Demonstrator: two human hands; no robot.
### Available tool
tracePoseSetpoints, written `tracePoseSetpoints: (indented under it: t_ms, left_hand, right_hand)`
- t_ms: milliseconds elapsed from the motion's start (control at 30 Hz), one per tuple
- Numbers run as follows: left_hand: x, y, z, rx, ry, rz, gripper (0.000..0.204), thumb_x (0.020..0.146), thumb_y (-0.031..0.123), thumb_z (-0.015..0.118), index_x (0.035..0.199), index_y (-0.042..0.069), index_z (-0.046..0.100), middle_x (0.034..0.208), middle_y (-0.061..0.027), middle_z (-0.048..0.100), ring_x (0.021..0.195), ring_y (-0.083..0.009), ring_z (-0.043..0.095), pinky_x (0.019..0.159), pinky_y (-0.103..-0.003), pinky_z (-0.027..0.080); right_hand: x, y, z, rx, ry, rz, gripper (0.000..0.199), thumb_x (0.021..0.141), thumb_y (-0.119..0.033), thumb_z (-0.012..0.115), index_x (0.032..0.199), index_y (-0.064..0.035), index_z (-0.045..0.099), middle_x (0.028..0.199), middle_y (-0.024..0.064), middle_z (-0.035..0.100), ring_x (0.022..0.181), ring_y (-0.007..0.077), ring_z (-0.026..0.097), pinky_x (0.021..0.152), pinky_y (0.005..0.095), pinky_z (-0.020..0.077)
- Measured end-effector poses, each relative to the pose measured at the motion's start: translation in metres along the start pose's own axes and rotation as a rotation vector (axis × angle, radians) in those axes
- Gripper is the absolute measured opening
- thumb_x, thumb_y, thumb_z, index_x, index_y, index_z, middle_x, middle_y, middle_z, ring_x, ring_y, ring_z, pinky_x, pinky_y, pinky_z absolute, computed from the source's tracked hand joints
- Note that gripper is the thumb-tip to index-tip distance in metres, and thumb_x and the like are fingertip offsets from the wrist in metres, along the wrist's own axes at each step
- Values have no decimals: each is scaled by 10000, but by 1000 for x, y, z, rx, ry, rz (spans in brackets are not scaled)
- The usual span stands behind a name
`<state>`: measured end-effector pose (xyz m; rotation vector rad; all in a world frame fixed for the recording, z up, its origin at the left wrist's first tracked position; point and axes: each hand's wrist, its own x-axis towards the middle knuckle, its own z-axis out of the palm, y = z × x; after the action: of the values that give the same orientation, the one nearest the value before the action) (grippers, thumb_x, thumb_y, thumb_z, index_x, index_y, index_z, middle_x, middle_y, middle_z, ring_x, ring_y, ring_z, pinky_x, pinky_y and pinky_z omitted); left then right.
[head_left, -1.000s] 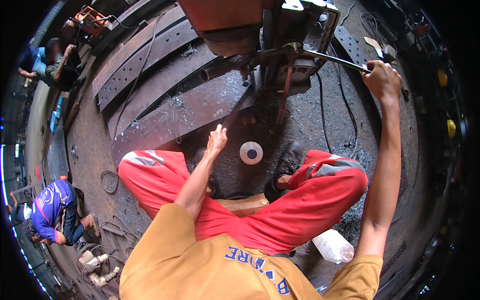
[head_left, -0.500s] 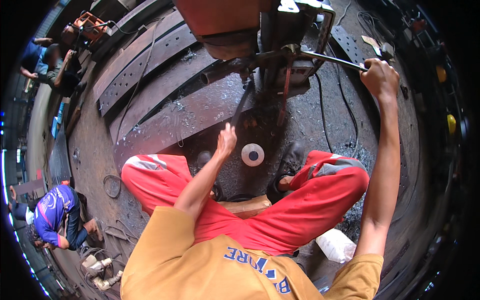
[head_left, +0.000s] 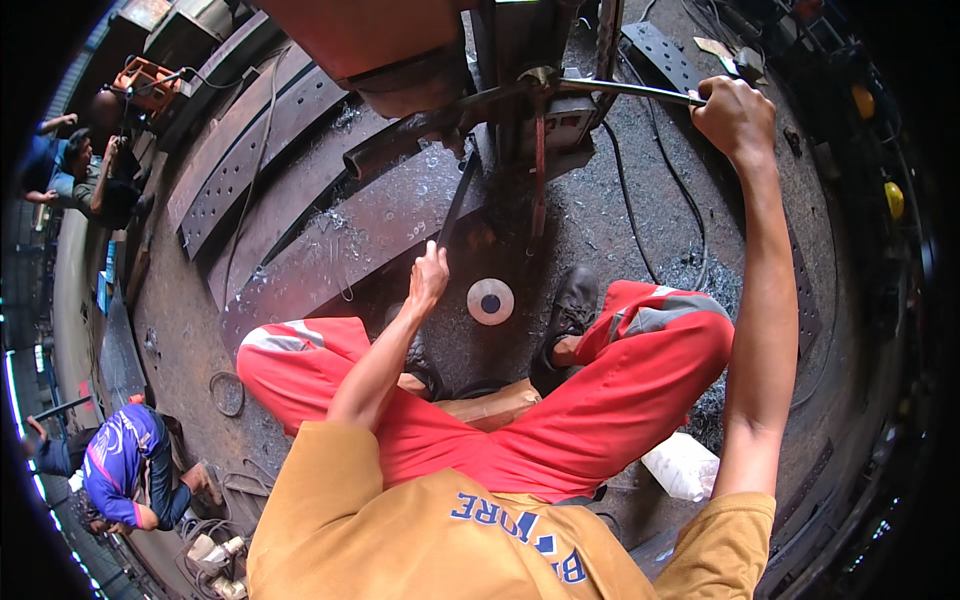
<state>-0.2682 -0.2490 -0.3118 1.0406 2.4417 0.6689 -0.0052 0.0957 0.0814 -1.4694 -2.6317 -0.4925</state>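
Observation:
A long metal lever [head_left: 630, 90] runs out to the right from the hub of a drilling machine [head_left: 370, 50], which stands in front of me. My right hand [head_left: 737, 120] is closed round the lever's outer end, with the arm stretched forward. My left hand [head_left: 430, 277] grips the near end of a thin dark bar [head_left: 458, 205]. The far tip of that bar reaches up beneath the machine, close to its lower working end, where contact cannot be made out. A thick pipe-like handle [head_left: 400, 137] slants from the same hub toward the left.
Steel plates [head_left: 320, 265], some with holes, lie ahead with metal shavings on them. A round disc with a dark centre [head_left: 490, 301] rests between my feet. Black cables [head_left: 672, 180] cross the floor at right. One co-worker [head_left: 130, 465] bends down at left; others sit farther back.
The whole view has shifted, placing the machine farther left and higher. The lever under my right hand slopes less steeply. Both hands keep their grips. The co-worker at left has shifted.

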Motion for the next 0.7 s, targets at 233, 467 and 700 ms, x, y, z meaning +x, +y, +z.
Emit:
tracePoseSetpoints:
  t_ms: [233, 467, 700]
  left_hand:
    - [102, -62, -34, -338, 337, -387, 343, 983, 283, 507, 1023, -40, 616, 847, -321, 667, 867, -504, 657, 720, -565, 513]
    - [-46, 27, 10, -255, 87, -113, 302, 1008, 309, 479, 1020, 13, 535, 843, -373, 616, 873, -556, 605, 689, -621, 470]
    - [-34, 3, 2, -173, 232, -319, 319, 1021, 323, 452, 1034, 17, 542, 786, -336, 650, 786, -518, 651, 647, -593, 508]
  right_hand:
    - [6, -14, -7, 47, 7, -52, 247, 849, -317, 632, 989, -181, 785, 939, 128, 746, 867, 309, 733, 822, 418, 577]
    - [1, -4, -8, -30, -39, 10, 260, 856, -340, 624, 988, -184, 784, 945, 129, 745, 884, 310, 730, 836, 422, 570]
    - [1, -4, -5, -41, -45, 5, 255, 840, -318, 626, 994, -183, 778, 969, 132, 740, 906, 323, 721, 848, 429, 564]
